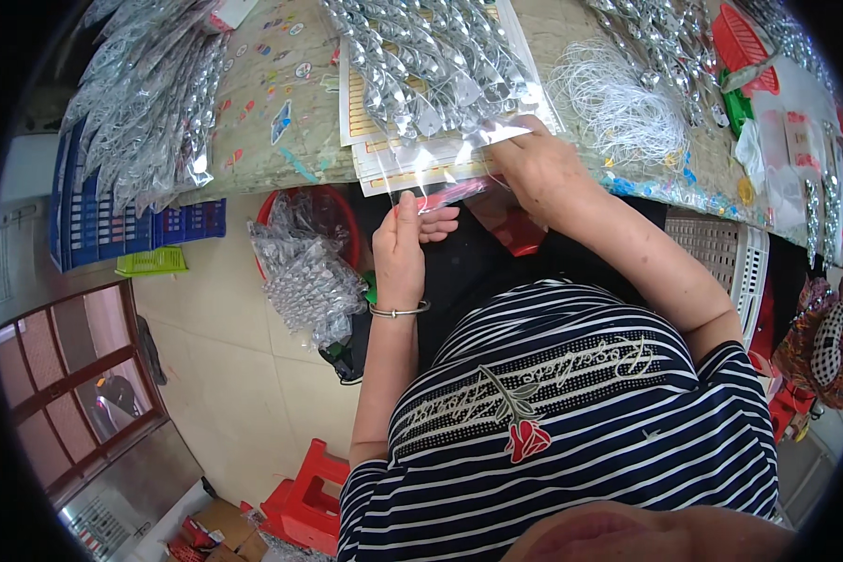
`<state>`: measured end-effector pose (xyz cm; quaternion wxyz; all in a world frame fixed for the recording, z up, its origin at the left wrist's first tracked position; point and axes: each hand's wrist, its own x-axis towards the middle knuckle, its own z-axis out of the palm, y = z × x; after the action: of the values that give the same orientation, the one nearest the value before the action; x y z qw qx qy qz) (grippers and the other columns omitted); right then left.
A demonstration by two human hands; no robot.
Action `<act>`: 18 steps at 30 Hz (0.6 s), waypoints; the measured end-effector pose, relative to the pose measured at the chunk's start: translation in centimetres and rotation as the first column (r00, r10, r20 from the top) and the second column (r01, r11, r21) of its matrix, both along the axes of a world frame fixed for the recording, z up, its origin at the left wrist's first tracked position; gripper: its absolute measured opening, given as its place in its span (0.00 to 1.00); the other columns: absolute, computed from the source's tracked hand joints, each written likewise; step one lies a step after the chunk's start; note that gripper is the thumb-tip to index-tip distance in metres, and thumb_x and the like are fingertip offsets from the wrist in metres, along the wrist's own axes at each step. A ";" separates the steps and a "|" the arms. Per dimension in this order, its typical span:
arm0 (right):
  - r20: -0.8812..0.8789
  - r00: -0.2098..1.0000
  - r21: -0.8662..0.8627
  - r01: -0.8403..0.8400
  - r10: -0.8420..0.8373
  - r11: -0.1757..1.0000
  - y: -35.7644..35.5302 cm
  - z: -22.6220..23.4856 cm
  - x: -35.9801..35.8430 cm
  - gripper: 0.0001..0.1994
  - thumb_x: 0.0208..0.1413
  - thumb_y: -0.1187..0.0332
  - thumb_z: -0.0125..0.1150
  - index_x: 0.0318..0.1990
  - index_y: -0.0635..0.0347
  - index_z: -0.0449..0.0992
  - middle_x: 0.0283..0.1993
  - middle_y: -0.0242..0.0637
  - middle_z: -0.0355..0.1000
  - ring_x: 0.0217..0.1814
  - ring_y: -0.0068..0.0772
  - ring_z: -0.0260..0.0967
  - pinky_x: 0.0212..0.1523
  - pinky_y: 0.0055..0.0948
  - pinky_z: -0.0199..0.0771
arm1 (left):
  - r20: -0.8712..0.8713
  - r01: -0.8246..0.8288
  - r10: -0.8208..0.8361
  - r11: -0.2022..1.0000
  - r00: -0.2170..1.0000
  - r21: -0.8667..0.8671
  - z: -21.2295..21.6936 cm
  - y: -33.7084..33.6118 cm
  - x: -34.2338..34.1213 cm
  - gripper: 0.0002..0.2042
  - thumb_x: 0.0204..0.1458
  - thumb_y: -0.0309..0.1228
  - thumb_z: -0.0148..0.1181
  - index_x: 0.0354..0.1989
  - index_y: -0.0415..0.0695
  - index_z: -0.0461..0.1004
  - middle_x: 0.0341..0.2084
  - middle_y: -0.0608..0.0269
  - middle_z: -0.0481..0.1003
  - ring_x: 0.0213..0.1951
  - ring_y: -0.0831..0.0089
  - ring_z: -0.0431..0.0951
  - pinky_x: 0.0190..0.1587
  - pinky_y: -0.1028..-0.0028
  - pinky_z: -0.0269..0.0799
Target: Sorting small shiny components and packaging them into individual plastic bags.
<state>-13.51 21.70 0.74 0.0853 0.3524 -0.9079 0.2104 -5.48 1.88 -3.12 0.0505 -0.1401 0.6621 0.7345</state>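
A clear plastic bag [448, 167] with a red strip along its near edge spans the space between my hands at the table's front edge. My left hand [405, 253] pinches its near left corner, thumb on top and fingers curled beneath. My right hand [541, 170] grips its right side with bent fingers, whose tips are partly hidden. Shiny silver twisted ornaments [431, 70] lie just beyond, at the bag's far end; I cannot tell how far the film encloses them. Under them is a stack of printed paper sheets [370, 164].
A pile of bagged silver ornaments [155, 112] overhangs a blue crate [70, 201] at left. White string [618, 103] and a red basket [745, 51] occupy the table's right. Below stand a red bucket [354, 229] with bagged pieces and a red stool [309, 496].
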 end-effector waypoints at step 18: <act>0.113 0.982 0.129 0.134 -0.148 0.983 -0.3 -1.4 -0.8 0.07 0.53 0.66 0.56 0.36 0.59 0.72 0.35 0.43 0.70 0.32 0.49 0.73 0.32 0.43 0.73 | 0.009 0.037 -0.036 0.999 0.999 -0.006 0.2 0.2 0.1 0.25 0.66 0.45 0.38 0.39 0.32 0.73 0.29 0.52 0.79 0.28 0.73 0.79 0.33 0.79 0.72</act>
<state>-14.33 21.44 -0.68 0.0230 0.2781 -0.9452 0.1697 -5.35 2.10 -2.89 0.0666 -0.1315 0.6664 0.7308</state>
